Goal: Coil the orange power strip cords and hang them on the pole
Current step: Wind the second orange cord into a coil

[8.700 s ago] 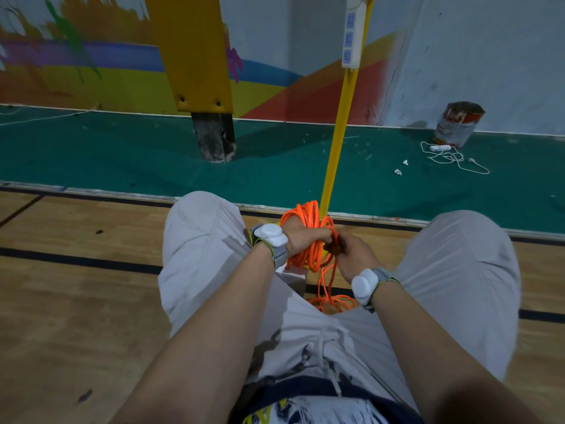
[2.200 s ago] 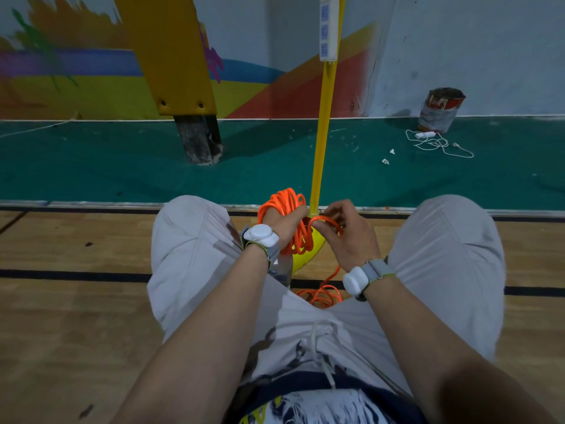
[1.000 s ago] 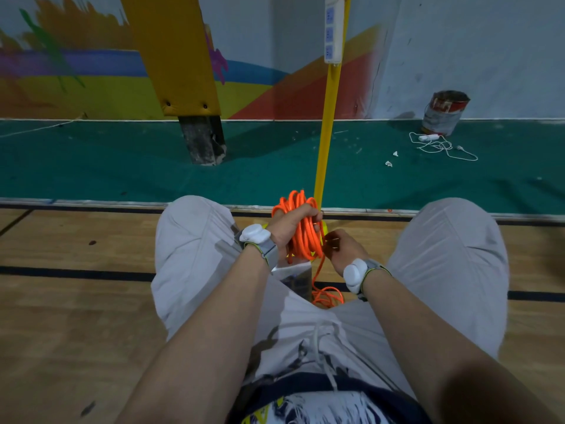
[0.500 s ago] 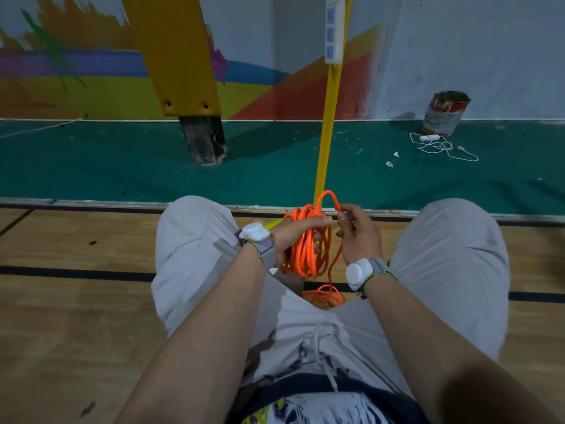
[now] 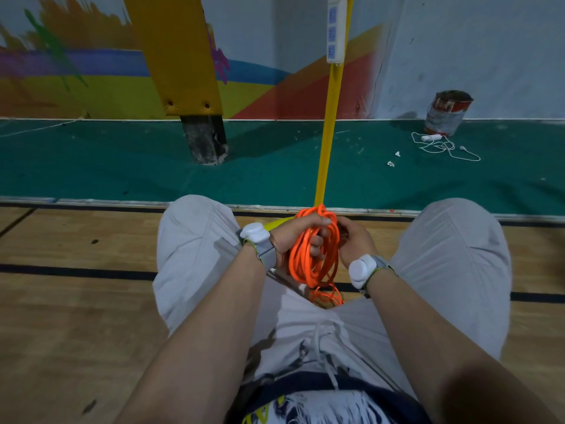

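The orange cord (image 5: 305,258) is wound in several loops around my left hand (image 5: 298,234), which grips the coil between my knees. My right hand (image 5: 354,240) presses against the coil's right side with its fingers closed on a strand. More loose orange cord (image 5: 327,296) lies on the floor below the coil. Just beyond my hands the yellow pole (image 5: 331,117) rises from the floor. A white power strip (image 5: 334,32) hangs on the pole near the top of the view.
I sit on a wooden floor (image 5: 76,301) with my legs in grey trousers either side of the pole. A yellow padded post (image 5: 180,56) stands at the back left. On the green strip at the right are a paint can (image 5: 448,113) and a white cable (image 5: 443,145).
My right hand has come down from the top of the coil and now grips its right side. The loop it held high is laid onto the coil on my left hand.
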The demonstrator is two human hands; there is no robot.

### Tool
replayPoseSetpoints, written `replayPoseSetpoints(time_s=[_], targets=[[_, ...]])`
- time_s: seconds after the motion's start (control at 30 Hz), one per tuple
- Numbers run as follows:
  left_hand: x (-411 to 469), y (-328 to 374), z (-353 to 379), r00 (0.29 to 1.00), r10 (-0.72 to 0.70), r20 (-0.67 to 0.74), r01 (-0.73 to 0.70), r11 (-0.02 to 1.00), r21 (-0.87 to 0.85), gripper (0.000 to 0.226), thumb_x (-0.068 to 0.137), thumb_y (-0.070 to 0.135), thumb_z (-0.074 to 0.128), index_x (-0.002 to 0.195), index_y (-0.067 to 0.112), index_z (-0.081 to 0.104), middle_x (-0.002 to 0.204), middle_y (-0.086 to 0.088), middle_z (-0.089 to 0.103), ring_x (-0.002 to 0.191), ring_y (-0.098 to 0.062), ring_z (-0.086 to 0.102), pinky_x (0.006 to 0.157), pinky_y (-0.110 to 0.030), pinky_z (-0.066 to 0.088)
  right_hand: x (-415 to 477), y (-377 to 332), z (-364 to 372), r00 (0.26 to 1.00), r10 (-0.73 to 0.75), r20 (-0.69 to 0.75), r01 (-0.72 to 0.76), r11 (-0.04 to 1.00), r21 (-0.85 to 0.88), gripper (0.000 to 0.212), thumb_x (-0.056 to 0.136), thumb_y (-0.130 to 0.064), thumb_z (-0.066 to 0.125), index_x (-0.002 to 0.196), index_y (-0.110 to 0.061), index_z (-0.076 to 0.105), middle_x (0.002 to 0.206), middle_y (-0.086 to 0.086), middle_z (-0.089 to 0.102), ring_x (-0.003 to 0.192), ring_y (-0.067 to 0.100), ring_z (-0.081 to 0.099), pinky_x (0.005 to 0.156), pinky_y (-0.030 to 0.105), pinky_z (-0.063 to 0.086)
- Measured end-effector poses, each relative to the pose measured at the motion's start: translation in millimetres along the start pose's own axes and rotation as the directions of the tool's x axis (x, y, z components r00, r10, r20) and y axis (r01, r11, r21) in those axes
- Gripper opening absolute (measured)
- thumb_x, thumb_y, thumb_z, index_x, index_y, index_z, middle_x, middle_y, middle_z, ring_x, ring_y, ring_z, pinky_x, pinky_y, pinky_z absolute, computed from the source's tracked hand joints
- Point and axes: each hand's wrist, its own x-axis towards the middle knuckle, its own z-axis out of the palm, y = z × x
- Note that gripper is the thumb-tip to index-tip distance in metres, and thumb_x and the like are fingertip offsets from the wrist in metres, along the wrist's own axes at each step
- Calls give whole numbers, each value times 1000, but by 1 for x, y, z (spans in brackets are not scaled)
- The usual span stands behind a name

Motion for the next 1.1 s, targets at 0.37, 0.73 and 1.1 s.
replayPoseSetpoints(time_s=[0.37, 0.73, 1.1], targets=[[-3, 9, -8, 984, 140, 106, -110, 962, -250, 27, 87, 41, 71, 81, 17, 60, 56, 8, 49, 47, -10, 48, 86, -34, 47, 12, 45, 27, 981, 78, 177, -77, 997, -11, 9, 88, -23, 60, 83, -22, 68, 84, 6, 74, 76, 26, 59, 75, 53, 56], [-4, 16, -19, 937, 303, 174, -171, 831, -529, 27, 93, 35, 72, 86, 15, 55, 58, 8, 54, 52, -11, 54, 91, -35, 50, -24, 4, 18, 940, -131, 315, 78, 981, 175, 52, 97, 8, 68, 146, 4, 52, 143, 8, 57, 127, 24, 55, 102, 20, 49], [3, 17, -13, 892, 322, -316, -443, 759, -478, 29, 103, 37, 62, 79, 20, 61, 59, 7, 55, 50, -12, 54, 76, -33, 53, -16, -6, 21, 940, 72, 333, -45, 995, -88, 35, 104, -43, 60, 109, -10, 69, 94, 15, 74, 76, 27, 62, 72, 44, 55]])
